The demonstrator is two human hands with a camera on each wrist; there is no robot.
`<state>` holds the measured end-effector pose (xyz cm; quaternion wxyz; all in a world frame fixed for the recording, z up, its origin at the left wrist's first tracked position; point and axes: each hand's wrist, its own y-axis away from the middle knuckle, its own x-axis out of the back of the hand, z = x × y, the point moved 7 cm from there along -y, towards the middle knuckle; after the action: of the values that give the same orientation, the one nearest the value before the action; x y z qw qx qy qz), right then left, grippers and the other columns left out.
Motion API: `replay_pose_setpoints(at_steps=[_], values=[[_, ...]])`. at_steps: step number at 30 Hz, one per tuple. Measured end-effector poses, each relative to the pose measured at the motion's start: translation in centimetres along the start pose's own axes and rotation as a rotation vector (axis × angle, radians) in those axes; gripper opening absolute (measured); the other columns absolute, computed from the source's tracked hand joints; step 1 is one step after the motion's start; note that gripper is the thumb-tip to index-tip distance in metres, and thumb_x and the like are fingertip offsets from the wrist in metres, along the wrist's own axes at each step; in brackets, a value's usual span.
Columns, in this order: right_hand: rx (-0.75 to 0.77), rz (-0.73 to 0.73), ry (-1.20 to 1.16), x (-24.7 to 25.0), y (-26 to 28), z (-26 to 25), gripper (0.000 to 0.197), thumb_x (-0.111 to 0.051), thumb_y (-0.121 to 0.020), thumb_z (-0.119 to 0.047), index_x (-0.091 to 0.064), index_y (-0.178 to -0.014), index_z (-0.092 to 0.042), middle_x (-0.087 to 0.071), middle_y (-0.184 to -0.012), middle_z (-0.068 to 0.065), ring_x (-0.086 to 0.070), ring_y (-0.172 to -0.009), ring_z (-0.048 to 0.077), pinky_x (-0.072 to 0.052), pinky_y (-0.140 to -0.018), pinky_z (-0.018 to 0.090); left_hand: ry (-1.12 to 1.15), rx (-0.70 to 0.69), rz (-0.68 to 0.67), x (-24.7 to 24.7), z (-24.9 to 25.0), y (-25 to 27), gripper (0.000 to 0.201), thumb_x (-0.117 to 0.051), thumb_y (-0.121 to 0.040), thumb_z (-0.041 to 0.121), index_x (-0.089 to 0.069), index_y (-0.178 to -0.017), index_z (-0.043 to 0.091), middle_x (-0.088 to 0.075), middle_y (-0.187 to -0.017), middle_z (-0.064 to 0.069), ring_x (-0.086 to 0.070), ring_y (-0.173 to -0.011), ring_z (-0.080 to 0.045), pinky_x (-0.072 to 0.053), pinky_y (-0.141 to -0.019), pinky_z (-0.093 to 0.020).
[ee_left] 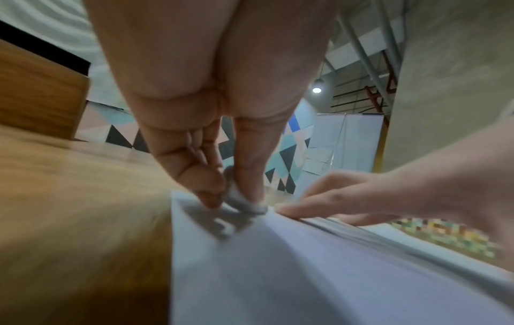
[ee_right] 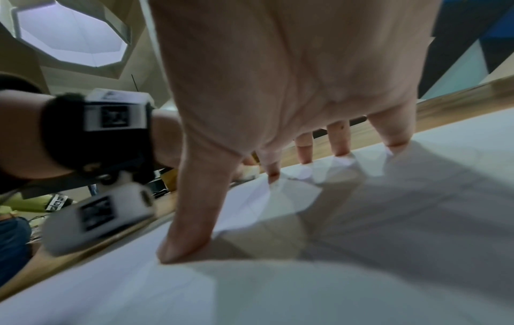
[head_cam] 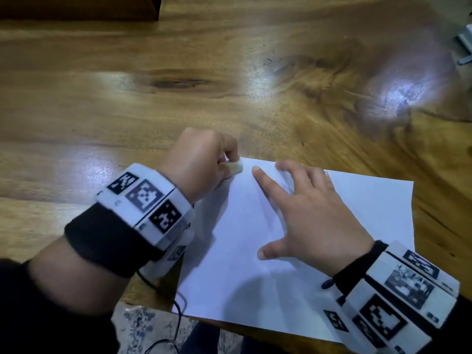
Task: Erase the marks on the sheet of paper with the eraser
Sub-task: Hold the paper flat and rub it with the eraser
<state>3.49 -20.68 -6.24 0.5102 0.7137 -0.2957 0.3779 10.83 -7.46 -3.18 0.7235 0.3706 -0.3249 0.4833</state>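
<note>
Sheet: we see the white sheet of paper (head_cam: pixel 319 264) lying flat on the wooden counter (head_cam: pixel 127 98), turned at an angle, its near edge close to the counter's near edge
Marks: we cannot make out any marks on the sheet in the head view; the surface reads as plain white with soft shadows
Eraser: the small pale eraser (head_cam: pixel 234 167) sits at the sheet's far left corner, its lower end touching the paper; in the left wrist view the eraser (ee_left: pixel 242 203) is blurred
Left hand: our left hand (head_cam: pixel 199 164) has its grip clamped on the eraser, thumb on one side and curled fingers (ee_left: pixel 205 189) on the other, knuckles up
Right hand: our right hand (head_cam: pixel 306 213) lies spread on the sheet, its grip apart, fingers straight and splayed; the fingertips (ee_right: pixel 395 140) and the thumb press the paper down
Spacing: the right index fingertip lies just beside the eraser, apart from it
Paper under the right hand: slightly ridged between thumb and fingers in the right wrist view
Wrists: both carry white camera units with black-and-white square markers on dark bands (head_cam: pixel 107 236)
Counter, far right: a bright light glare (head_cam: pixel 403 95)
</note>
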Motion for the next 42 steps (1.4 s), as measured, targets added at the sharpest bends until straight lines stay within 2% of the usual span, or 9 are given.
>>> replay_pose_setpoints(at_steps=[5, 11, 16, 21, 24, 27, 32, 36, 42], values=[[0.001, 0.001, -0.006, 0.0, 0.0, 0.0, 0.123, -0.069, -0.058, -0.071, 0.014, -0.145, -0.043, 0.009, -0.146, -0.006, 0.003, -0.133, 0.022, -0.007, -0.117, 0.045, 0.007, -0.023, -0.394, -3.4, -0.3, 6.0, 0.017, -0.07, -0.072, 0.03, -0.062, -0.059, 0.024, -0.065, -0.069, 0.0, -0.056, -0.066, -0.008, -0.035, -0.055, -0.008], [-0.004, 0.01, 0.005, 0.1, 0.1, -0.1, 0.122, -0.068, -0.059, -0.072, 0.013, -0.146, -0.042, 0.006, -0.149, -0.005, 0.002, -0.135, 0.023, -0.007, -0.117, 0.045, -0.025, -0.022, -0.072, -1.0, 0.0, 1.9, 0.012, -0.069, -0.074, 0.029, -0.065, -0.072, 0.017, -0.062, -0.063, 0.001, -0.056, -0.063, -0.017, -0.037, -0.053, -0.021], [-0.002, 0.005, 0.007, 0.1, 0.1, -0.1, 0.122, -0.069, -0.06, -0.071, 0.013, -0.146, -0.041, 0.006, -0.148, -0.004, 0.002, -0.136, 0.024, -0.005, -0.117, 0.046, 0.001, -0.083, -0.358, -3.7, -0.1, 7.0, 0.021, -0.068, -0.072, 0.033, -0.056, -0.063, 0.019, -0.049, -0.054, 0.005, -0.048, -0.056, -0.008, -0.031, -0.051, -0.009], [-0.012, 0.008, 0.024, 0.0, 0.1, -0.2, 0.125, -0.068, -0.058, -0.072, 0.014, -0.146, -0.04, 0.006, -0.148, -0.003, 0.004, -0.136, 0.026, -0.003, -0.117, 0.048, -0.005, -0.031, -0.059, -0.6, 0.4, 1.4, 0.011, -0.067, -0.077, 0.026, -0.062, -0.07, 0.019, -0.06, -0.064, 0.0, -0.053, -0.052, -0.008, -0.035, -0.048, -0.016], [-0.014, 0.012, 0.032, -0.1, 0.1, -0.3, 0.127, -0.067, -0.055, -0.075, 0.015, -0.146, -0.039, 0.007, -0.148, -0.003, 0.004, -0.137, 0.027, 0.0, -0.117, 0.049, -0.055, -0.064, -0.143, -2.0, 0.3, 3.0, 0.015, -0.066, -0.075, 0.027, -0.058, -0.063, 0.023, -0.058, -0.065, 0.003, -0.051, -0.057, -0.013, -0.041, -0.057, -0.024], [-0.012, 0.015, 0.036, -0.3, 0.1, -0.3, 0.128, -0.067, -0.055, -0.076, 0.015, -0.146, -0.039, 0.007, -0.149, -0.002, 0.005, -0.138, 0.028, 0.0, -0.117, 0.049, -0.075, -0.108, -0.305, -3.5, 0.9, 5.2, 0.011, -0.068, -0.073, 0.031, -0.065, -0.072, 0.02, -0.053, -0.06, 0.005, -0.047, -0.059, -0.009, -0.032, -0.05, -0.011], [-0.015, 0.011, 0.048, -0.4, 0.0, -0.2, 0.128, -0.066, -0.056, -0.076, 0.017, -0.146, -0.038, 0.008, -0.15, -0.002, 0.006, -0.138, 0.029, 0.001, -0.117, 0.05, -0.063, -0.063, -0.073, -1.4, 1.0, 1.5, 0.007, -0.066, -0.076, 0.023, -0.065, -0.08, 0.017, -0.053, -0.068, 0.003, -0.045, -0.058, -0.012, -0.037, -0.06, -0.024], [-0.019, 0.019, 0.037, -0.4, -0.1, -0.2, 0.129, -0.068, -0.055, -0.075, 0.017, -0.146, -0.039, 0.008, -0.15, -0.002, 0.007, -0.139, 0.029, 0.002, -0.117, 0.05, -0.065, -0.106, -0.343, -4.0, 0.7, 5.1, 0.009, -0.069, -0.072, 0.029, -0.064, -0.072, 0.021, -0.048, -0.054, 0.009, -0.046, -0.055, -0.007, -0.035, -0.051, -0.006], [-0.019, 0.012, 0.043, -0.4, 0.0, -0.2, 0.128, -0.066, -0.055, -0.076, 0.017, -0.146, -0.038, 0.008, -0.15, -0.002, 0.006, -0.139, 0.029, 0.002, -0.117, 0.05, -0.03, -0.055, -0.097, -1.8, 0.6, 2.8, 0.009, -0.067, -0.075, 0.026, -0.064, -0.072, 0.018, -0.054, -0.065, 0.003, -0.05, -0.062, -0.017, -0.044, -0.064, -0.026]])
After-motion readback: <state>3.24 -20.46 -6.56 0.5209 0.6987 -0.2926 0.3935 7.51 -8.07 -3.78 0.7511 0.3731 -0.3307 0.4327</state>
